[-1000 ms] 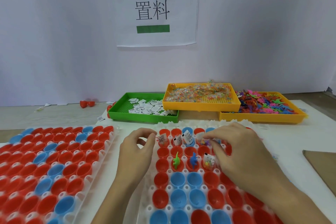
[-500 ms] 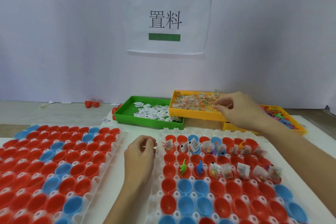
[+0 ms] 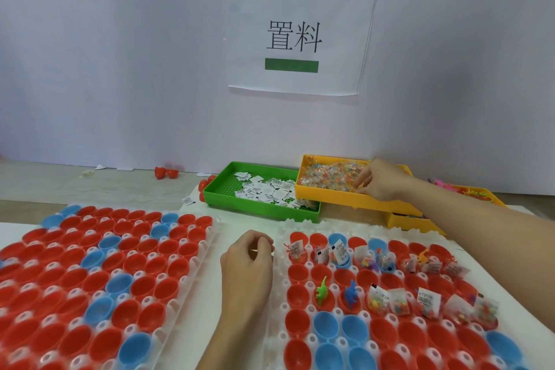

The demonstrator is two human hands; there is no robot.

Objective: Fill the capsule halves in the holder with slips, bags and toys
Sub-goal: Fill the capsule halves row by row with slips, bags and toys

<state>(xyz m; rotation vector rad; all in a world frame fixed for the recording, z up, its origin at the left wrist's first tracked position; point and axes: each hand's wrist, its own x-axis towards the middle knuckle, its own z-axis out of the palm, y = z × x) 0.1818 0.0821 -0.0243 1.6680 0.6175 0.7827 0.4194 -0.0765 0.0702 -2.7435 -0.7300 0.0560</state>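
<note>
— What's on the left?
— A holder (image 3: 99,279) of bare red and blue capsule halves. Beside it the left hand (image 3: 247,267) rests, fingers curled; whether it holds anything, I cannot tell.
— And right?
— The second holder (image 3: 387,303), far rows partly filled. Beyond, the right hand (image 3: 380,179) pinches among bags (image 3: 327,174) in the yellow tray (image 3: 324,193).

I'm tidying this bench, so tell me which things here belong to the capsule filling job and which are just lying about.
In use: right holder, green tray of slips, yellow tray of bags, tray of toys, right hand, left hand.

Lying about: loose red halves, stray slip, wall sign.
</note>
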